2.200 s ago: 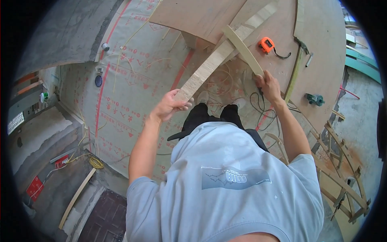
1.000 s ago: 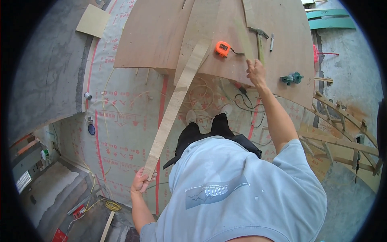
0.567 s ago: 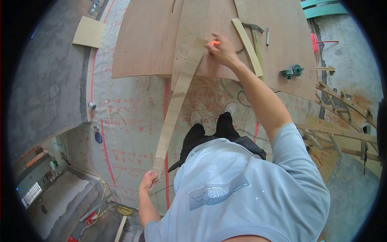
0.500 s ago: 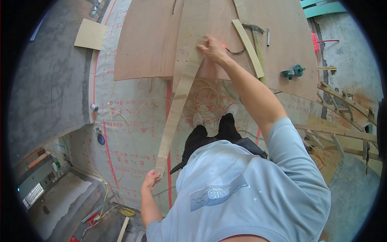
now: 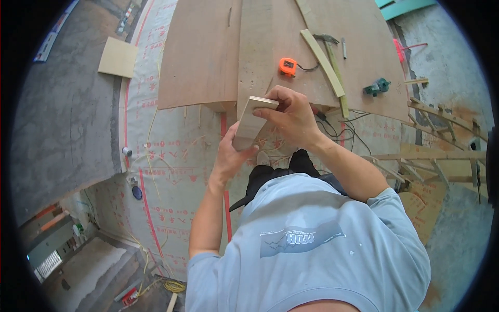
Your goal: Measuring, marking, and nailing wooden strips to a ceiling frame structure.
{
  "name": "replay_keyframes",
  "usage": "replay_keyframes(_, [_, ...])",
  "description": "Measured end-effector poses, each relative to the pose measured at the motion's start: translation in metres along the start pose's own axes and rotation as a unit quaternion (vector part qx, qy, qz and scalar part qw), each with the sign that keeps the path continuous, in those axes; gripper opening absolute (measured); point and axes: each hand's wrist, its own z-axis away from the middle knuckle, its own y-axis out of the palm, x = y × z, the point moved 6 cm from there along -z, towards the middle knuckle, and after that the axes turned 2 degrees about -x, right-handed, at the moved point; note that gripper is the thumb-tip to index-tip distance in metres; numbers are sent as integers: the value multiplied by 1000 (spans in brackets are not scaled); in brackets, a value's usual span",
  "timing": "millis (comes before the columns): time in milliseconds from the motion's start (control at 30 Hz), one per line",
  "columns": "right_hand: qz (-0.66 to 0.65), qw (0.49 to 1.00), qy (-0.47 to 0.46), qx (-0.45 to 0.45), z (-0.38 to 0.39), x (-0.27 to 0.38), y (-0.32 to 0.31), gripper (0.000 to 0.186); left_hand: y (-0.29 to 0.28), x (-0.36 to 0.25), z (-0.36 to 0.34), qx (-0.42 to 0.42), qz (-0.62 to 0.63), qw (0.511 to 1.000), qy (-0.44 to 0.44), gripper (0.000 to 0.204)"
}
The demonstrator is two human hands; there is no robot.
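Note:
Both hands hold a plywood strip (image 5: 250,127), tilted so that its near end faces up and its layered edge shows. My left hand (image 5: 233,153) wraps its left side lower down. My right hand (image 5: 292,117) grips the upper right edge, thumb on the face. Most of the strip's length is foreshortened or hidden. Just beyond lies an orange tape measure (image 5: 287,67) on the plywood-topped bench (image 5: 202,57). Right of it rest a narrow curved-looking wood strip (image 5: 323,65), a claw hammer (image 5: 334,73) and a slim pen-like marker (image 5: 344,49).
A dark green tool (image 5: 376,87) sits on the bench's right part. Black cables (image 5: 348,132) hang below its front edge. Wooden frames (image 5: 442,156) stand at the right. Printed sheeting (image 5: 171,171) covers the floor; a square board (image 5: 118,57) lies at left.
The strip has swung from lying long across the view to pointing up, near end raised. My left hand has moved up and right to it; my right hand has come nearer. The tape measure is uncovered.

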Motion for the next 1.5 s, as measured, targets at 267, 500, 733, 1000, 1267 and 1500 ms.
replay_keyframes(267, [103, 994, -32, -35, 49, 30, -37, 14, 57, 23, -32, 155, 61, 986, -21, 17])
replay_keyframes(500, [101, 981, 15, -166, 104, 30, -96, 13, 129, 9, -47, 288, 93, 953, -17, 17])
replay_keyframes(733, [-20, 872, 107, -478, 298, -104, -261, 39, 193, 13, -41, 357, 112, 926, -50, 25])
replay_keyframes(1000, [-228, 713, 516, -418, 665, -334, -94, 73, 259, -1, -18, 338, -9, 941, -10, 22])
replay_keyframes(1267, [-297, 723, 522, -341, 799, -336, -68, 74, 376, 11, 2, 345, -74, 935, -12, 27])
replay_keyframes(1500, [-334, 761, 507, -231, 893, -351, -95, 74, 442, 15, 28, 367, -141, 918, -51, 25])
